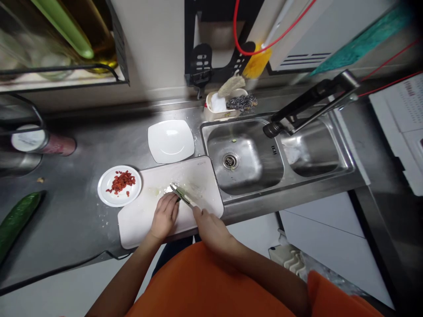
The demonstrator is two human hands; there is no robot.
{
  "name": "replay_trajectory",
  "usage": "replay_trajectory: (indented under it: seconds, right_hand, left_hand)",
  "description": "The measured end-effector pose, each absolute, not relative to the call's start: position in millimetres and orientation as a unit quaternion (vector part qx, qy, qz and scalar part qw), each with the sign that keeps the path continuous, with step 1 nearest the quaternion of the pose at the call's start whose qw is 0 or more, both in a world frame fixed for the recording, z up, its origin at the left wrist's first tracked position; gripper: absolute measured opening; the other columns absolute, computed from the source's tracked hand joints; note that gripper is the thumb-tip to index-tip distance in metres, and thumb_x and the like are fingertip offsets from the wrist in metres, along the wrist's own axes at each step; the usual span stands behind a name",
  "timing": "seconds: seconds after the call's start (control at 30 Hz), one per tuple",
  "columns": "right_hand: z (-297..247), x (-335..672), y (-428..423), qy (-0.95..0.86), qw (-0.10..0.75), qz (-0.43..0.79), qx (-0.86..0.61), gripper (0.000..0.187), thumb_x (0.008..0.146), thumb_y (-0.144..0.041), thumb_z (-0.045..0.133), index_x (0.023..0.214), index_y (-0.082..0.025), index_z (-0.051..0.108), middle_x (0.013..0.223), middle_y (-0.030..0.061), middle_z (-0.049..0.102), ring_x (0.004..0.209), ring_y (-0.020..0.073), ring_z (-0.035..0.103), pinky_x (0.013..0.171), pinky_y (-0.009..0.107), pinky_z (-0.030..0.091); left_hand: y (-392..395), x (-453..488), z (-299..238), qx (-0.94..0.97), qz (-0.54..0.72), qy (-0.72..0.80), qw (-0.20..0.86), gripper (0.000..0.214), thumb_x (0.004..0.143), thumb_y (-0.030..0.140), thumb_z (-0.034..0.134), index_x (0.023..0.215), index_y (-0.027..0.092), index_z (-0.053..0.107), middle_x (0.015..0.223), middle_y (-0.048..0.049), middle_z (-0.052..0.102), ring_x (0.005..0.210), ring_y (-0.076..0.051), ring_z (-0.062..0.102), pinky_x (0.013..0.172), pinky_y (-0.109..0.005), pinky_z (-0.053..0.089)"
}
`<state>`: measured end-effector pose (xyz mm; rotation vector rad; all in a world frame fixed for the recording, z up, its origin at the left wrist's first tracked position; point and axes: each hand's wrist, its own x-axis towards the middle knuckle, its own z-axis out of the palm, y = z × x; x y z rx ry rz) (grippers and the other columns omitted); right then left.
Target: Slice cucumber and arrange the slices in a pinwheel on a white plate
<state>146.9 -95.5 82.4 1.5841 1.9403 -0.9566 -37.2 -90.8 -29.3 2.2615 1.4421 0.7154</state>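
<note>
A white cutting board [142, 220] lies on the steel counter beside the sink. My right hand [211, 229] is closed round the handle of a knife [183, 195], whose blade points up and left across the board. My left hand [165, 215] rests on the board with fingers curled over a small green vegetable piece [179, 199] next to the blade. Pale chopped bits [161, 190] lie on the board just beyond my left fingers.
A round white plate [105, 196] with chopped red pieces [120, 181] sits left of the board. A square white plate [170, 141] lies behind it. A cucumber [16, 218] lies far left. The double sink [251, 154] and black tap [307, 103] are to the right.
</note>
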Motion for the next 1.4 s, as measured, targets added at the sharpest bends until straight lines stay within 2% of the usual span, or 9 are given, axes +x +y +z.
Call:
replay_trajectory:
  seconds: [0.4, 0.7, 0.87, 1.4]
  right_hand:
    - [58, 138, -95, 0.712, 0.216, -0.324, 0.584, 0.035, 0.089, -0.001, 0.031, 0.114, -0.015, 0.049, 0.092, 0.0114, 0.067, 0.084, 0.0215, 0.069, 0.066, 0.025, 0.049]
    - [43, 135, -91, 0.703, 0.205, -0.345, 0.587, 0.042, 0.09, -0.002, 0.026, 0.122, -0.015, 0.049, 0.099, 0.0127, 0.066, 0.086, 0.0224, 0.067, 0.068, 0.028, 0.049]
    - [49, 142, -87, 0.679, 0.199, -0.371, 0.602, 0.044, 0.087, -0.001, 0.028, 0.122, -0.016, 0.051, 0.099, 0.0104, 0.066, 0.088, 0.0207, 0.066, 0.072, 0.027, 0.048]
    - [96, 154, -105, 0.673, 0.233, -0.376, 0.593, 0.039, 0.089, -0.002, 0.026, 0.116, -0.017, 0.05, 0.094, 0.0104, 0.064, 0.081, 0.0219, 0.067, 0.062, 0.026, 0.046]
  left_hand:
    - [-91, -36, -29, 0.799, 0.253, 0.512, 0.187, 0.033, 0.09, 0.015, 0.05, 0.122, 0.017, 0.056, 0.117, -0.0108, 0.065, 0.113, -0.023, 0.057, 0.102, -0.044, 0.046]
    - [-92, -38, -32, 0.795, 0.264, 0.514, 0.186, 0.034, 0.091, 0.017, 0.049, 0.124, 0.018, 0.056, 0.117, -0.0105, 0.065, 0.114, -0.023, 0.058, 0.102, -0.045, 0.046]
    - [-92, -38, -33, 0.795, 0.258, 0.513, 0.195, 0.036, 0.092, 0.019, 0.048, 0.127, 0.019, 0.054, 0.12, -0.0111, 0.064, 0.116, -0.024, 0.057, 0.102, -0.046, 0.046]
    - [-92, -38, -30, 0.798, 0.256, 0.516, 0.178, 0.03, 0.092, 0.02, 0.048, 0.121, 0.017, 0.055, 0.115, -0.0123, 0.065, 0.113, -0.024, 0.057, 0.1, -0.045, 0.046]
